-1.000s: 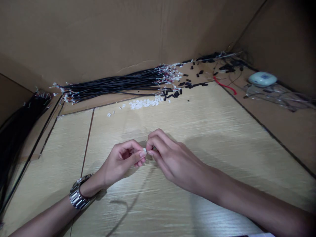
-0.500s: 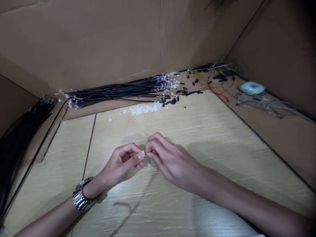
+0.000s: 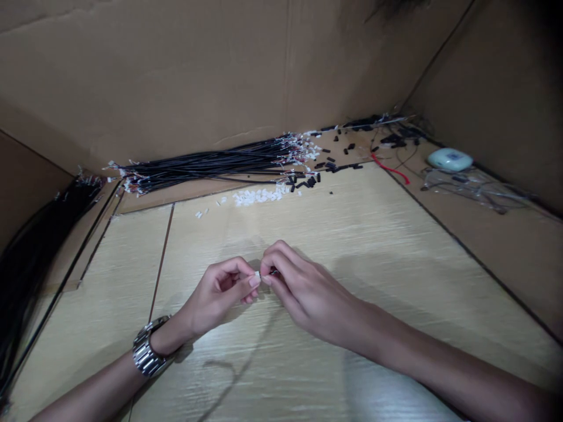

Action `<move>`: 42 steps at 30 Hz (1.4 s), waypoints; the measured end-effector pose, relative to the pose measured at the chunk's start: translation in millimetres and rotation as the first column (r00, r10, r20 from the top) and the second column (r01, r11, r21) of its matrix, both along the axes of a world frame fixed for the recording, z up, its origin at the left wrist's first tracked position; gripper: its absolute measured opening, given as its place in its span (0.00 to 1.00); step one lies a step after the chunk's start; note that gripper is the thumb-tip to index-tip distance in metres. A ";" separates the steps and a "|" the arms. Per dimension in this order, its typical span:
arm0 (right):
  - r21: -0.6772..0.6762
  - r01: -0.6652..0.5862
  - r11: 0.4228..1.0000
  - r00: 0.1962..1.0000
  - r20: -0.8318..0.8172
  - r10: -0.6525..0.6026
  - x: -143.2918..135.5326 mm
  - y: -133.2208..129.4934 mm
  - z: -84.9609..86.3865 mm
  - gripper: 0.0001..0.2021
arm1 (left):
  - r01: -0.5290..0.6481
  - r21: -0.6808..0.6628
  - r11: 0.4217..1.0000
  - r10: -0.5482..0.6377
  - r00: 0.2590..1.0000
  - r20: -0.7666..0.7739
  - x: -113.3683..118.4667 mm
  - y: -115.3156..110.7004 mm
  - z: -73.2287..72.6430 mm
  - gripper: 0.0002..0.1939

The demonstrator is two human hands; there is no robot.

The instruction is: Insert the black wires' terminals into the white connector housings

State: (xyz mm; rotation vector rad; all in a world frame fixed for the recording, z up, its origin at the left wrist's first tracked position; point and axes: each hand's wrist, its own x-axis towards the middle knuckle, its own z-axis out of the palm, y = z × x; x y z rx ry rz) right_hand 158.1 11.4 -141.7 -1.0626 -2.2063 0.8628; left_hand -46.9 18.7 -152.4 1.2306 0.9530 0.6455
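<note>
Over the wooden tabletop (image 3: pixel 281 234), my left hand (image 3: pixel 215 299) pinches a small white plastic connector (image 3: pixel 257 275) between thumb and index finger. My right hand (image 3: pixel 308 287) is closed just to its right, fingertips nearly touching the connector. A bit of thin wire (image 3: pixel 274 271) shows between the right thumb and fingers; the rest of it is hidden behind that hand. Whether the wire sits inside the connector is too small to tell.
A bundle of black cables (image 3: pixel 206 161) lies along the cardboard wall. In front are loose white connectors (image 3: pixel 259 195) and black sleeves (image 3: pixel 312 180). More black cables (image 3: pixel 35 240) lie left. A red wire (image 3: pixel 391 169) and a pale green oval object (image 3: pixel 450 159) are at right.
Both hands keep the same pinch, close together, almost unmoved. The whole view has shifted very slightly.
</note>
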 end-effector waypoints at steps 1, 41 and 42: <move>-0.012 0.003 1.000 0.999 -0.040 -0.003 -0.1 0.4 0.6 0.06 | -0.003 -0.001 1.000 0.003 1.000 0.011 0.0 -0.2 -0.2 0.09; -0.023 -0.031 0.999 0.999 -0.022 0.030 4.8 6.8 7.4 0.07 | 0.020 0.687 0.726 0.194 0.953 -0.233 1.1 -12.3 -1.3 0.09; -0.023 -0.033 0.999 0.999 -0.026 0.032 4.6 6.0 7.1 0.07 | 0.052 0.714 0.698 0.196 0.945 -0.261 1.2 -11.9 -0.3 0.09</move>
